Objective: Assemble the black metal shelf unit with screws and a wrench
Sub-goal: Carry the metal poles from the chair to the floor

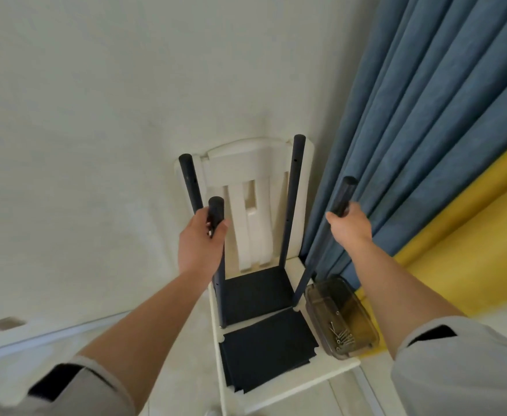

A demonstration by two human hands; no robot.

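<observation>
At the middle of the frame the black shelf unit [258, 291] stands on a white chair [276, 163], four poles rising. The left hand [199, 240] grips the near-left pole [217, 217], the right hand [349, 225] the near-right pole [342, 195]; screws [342, 337] lie in a clear box [340, 316] at lower right

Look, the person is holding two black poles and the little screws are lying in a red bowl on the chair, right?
Almost. The left hand and right hand do each grip a black pole, and the screws are beside the chair. But they lie in a clear brownish plastic box, not a red bowl. The head view shows it.
</observation>
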